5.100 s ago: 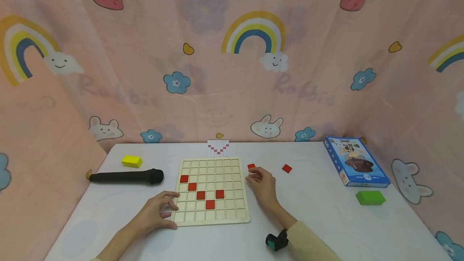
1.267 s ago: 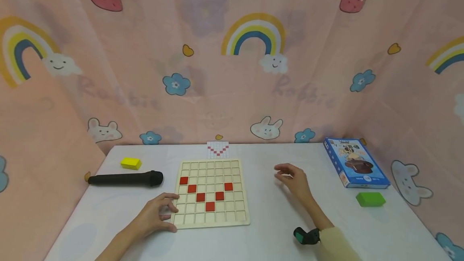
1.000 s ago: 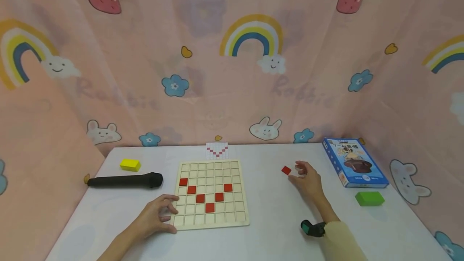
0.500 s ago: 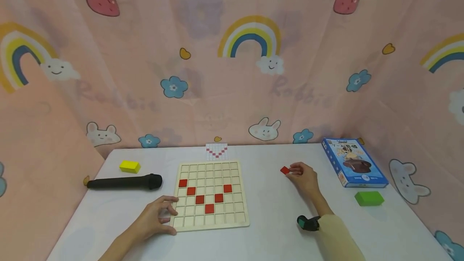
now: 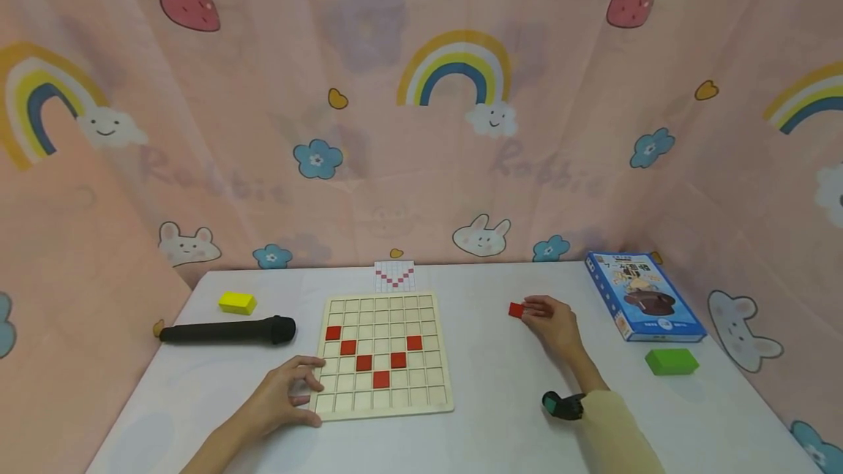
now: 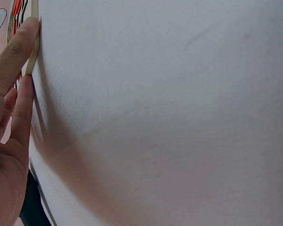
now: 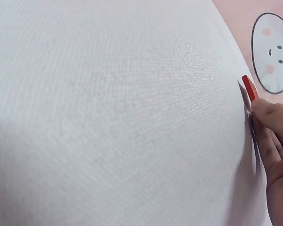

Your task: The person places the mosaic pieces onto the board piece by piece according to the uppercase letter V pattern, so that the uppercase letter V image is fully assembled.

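My right hand (image 5: 553, 324) pinches a red square tile (image 5: 516, 309) between thumb and fingertips, right of the board. In the right wrist view the tile (image 7: 250, 88) sticks out past the thumb tip, tilted close over the white table. A pale gridded board (image 5: 382, 412) lies flat in the middle. Several red tiles sit in its cells in a lopsided V, such as the lowest tile (image 5: 381, 380) and the far right tile (image 5: 414, 343). My left hand (image 5: 279, 395) rests its fingertips and thumb along the board's left edge, fingers loosely bent.
A small card (image 5: 394, 276) with a red V on a grid lies behind the board. Left are a black microphone (image 5: 227, 330) and a yellow block (image 5: 237, 303). Right are a blue box (image 5: 645, 296) and a green block (image 5: 672, 362). A patterned pink curtain (image 5: 421, 189) hangs behind.
Since the first frame, a red tile has joined the board's right arm. My right hand has moved right to the last loose tile, grasped it and turned it slightly. The left hand stays put.
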Available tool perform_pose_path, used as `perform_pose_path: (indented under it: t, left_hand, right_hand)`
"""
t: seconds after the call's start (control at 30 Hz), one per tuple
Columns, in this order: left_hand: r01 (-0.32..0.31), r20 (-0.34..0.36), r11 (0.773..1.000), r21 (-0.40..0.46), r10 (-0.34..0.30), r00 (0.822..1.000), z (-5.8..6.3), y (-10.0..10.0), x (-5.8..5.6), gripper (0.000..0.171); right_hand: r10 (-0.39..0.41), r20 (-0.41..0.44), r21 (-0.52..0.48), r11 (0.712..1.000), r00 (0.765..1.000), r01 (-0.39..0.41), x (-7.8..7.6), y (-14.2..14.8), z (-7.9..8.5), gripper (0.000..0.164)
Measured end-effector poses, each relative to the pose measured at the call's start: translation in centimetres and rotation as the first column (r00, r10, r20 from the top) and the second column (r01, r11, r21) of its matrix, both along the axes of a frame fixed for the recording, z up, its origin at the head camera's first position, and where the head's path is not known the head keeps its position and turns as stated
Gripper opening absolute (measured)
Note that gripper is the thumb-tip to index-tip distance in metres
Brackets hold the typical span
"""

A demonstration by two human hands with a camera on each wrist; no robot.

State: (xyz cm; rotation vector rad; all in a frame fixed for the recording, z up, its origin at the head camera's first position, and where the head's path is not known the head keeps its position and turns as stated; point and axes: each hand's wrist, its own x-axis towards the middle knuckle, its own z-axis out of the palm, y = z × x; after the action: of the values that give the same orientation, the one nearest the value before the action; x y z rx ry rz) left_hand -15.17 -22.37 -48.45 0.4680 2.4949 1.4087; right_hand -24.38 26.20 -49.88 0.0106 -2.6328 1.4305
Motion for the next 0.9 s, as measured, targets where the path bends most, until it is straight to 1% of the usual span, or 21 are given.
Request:
perform_pose_path:
  t: [0.1, 0.27, 0.4, 0.5, 0.7, 0.8, 0.9]
  left_hand:
    - [-0.003, 0.002, 1.000, -0.003, 0.003, 1.000, 0.0, 0.0, 0.0, 0.041]
    - [-0.010, 0.014, 1.000, 0.000, 0.010, 1.000, 0.2, 0.1, 0.1, 0.041]
    - [-0.013, 0.016, 1.000, 0.000, 0.013, 1.000, 0.3, 0.3, 0.1, 0.041]
    - [-0.012, 0.018, 1.000, -0.001, 0.012, 1.000, 0.3, 0.3, 0.1, 0.041]
    - [-0.012, 0.021, 1.000, -0.006, 0.012, 1.000, 0.2, 0.4, 0.0, 0.041]
    - [-0.008, 0.010, 1.000, -0.013, 0.008, 1.000, 0.1, 0.4, 0.0, 0.041]
    - [-0.003, -0.007, 1.000, -0.019, 0.003, 1.000, 0.1, 0.3, 0.0, 0.041]
  right_hand:
    - [0.043, 0.011, -0.032, 0.999, 0.999, -0.042, 0.0, 0.1, 0.1, 0.035]
    - [0.103, 0.025, -0.039, 0.994, 0.994, -0.102, -0.1, 0.2, 0.5, 0.037]
    - [0.143, 0.031, -0.050, 0.989, 0.989, -0.141, -0.2, 0.2, 0.8, 0.038]
    - [0.159, 0.037, -0.066, 0.985, 0.987, -0.156, -0.3, 0.0, 0.8, 0.038]
    - [0.192, 0.037, -0.088, 0.978, 0.981, -0.188, -0.6, -1.0, 0.4, 0.037]
    - [0.218, 0.027, -0.101, 0.972, 0.976, -0.214, -0.6, -1.7, 0.4, 0.037]
    - [0.241, 0.006, -0.122, 0.963, 0.971, -0.238, -0.6, -2.5, 0.7, 0.037]
